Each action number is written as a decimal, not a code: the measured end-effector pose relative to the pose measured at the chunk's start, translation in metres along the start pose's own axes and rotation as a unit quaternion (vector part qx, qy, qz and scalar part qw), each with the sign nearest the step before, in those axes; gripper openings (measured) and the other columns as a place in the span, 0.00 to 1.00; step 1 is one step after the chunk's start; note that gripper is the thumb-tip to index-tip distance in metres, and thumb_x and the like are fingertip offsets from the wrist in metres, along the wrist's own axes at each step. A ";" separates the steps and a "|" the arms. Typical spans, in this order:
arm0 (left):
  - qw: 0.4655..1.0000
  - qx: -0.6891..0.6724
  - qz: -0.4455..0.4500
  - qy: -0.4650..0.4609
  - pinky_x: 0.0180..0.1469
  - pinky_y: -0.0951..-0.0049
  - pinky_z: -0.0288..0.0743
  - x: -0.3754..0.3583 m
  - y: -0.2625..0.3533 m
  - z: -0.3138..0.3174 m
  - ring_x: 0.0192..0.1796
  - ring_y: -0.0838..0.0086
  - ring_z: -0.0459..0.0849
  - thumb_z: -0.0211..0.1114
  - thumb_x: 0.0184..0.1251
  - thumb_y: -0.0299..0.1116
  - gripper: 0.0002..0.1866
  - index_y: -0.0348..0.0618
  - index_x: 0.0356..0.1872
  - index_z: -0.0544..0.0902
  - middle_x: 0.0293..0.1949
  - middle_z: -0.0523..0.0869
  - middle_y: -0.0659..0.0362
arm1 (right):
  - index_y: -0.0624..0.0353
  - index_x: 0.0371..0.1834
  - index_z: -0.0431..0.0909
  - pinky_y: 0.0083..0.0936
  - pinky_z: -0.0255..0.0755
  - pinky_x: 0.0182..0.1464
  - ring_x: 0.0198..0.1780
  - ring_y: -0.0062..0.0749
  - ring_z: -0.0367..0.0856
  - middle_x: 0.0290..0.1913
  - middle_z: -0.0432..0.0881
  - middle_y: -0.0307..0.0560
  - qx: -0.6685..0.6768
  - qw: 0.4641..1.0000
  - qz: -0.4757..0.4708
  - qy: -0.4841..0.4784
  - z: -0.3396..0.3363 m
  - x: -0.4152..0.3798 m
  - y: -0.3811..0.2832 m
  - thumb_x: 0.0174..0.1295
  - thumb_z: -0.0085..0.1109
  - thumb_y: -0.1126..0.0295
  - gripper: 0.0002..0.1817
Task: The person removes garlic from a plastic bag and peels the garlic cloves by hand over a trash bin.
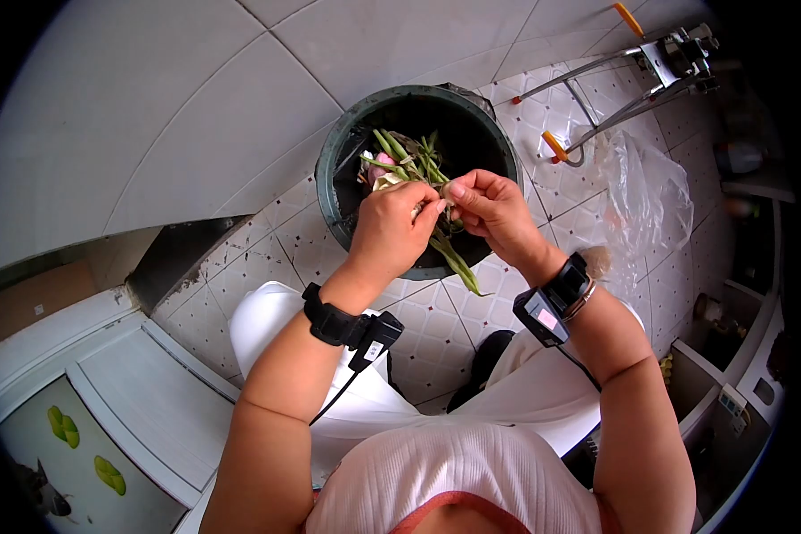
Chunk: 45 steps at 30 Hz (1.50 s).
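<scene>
Over a dark green bin (331, 191), my left hand (392, 222) and my right hand (500, 209) meet with fingertips pinched together. Both are closed on a small pale piece (446, 190), perhaps garlic, mostly covered by the fingers. Long green stalks (399, 149) lie in the bin just beyond my hands. Beside them, left of centre, are pinkish-white scraps (380, 166). A long green pod or leaf (458, 264) sticks out below my fingers and across the bin's near rim.
The bin stands on a tiled floor (427, 329) between my knees, close to a tiled wall (222, 89). At the right are a metal frame with orange ends (587, 107) and a clear plastic bag (641, 187). A white cabinet (151, 383) is at the left, shelves (690, 383) at the right.
</scene>
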<state>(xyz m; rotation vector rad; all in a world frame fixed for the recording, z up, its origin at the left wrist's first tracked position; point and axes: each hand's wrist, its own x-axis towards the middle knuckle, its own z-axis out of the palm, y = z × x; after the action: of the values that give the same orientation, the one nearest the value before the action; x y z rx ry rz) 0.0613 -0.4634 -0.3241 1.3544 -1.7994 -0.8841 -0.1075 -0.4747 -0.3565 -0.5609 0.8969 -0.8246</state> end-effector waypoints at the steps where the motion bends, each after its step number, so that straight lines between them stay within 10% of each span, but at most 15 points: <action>1: 1.000 0.002 0.000 -0.006 0.30 0.65 0.73 0.000 -0.001 0.001 0.27 0.57 0.81 0.64 0.54 0.26 0.04 0.37 0.25 0.78 0.23 0.81 0.51 | 0.61 0.33 0.74 0.09 0.53 0.18 0.18 0.12 0.64 0.23 0.77 0.39 0.000 1.000 0.000 0.000 0.000 0.000 0.000 0.61 0.59 0.69 0.07; 45: 1.000 0.015 0.014 0.008 0.30 0.63 0.75 -0.003 -0.002 -0.008 0.28 0.55 0.82 0.65 0.53 0.26 0.04 0.37 0.27 0.80 0.25 0.82 0.49 | 0.64 0.47 0.77 0.10 0.56 0.23 0.23 0.09 0.63 0.30 0.76 0.32 -0.082 0.995 -0.028 -0.057 0.005 -0.004 -0.006 0.62 0.58 0.72 0.12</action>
<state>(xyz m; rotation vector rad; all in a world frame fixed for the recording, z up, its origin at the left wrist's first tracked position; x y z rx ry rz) 0.0692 -0.4615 -0.3219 1.3485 -1.8214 -0.8318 -0.1071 -0.4744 -0.3471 -0.7722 0.8510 -0.7645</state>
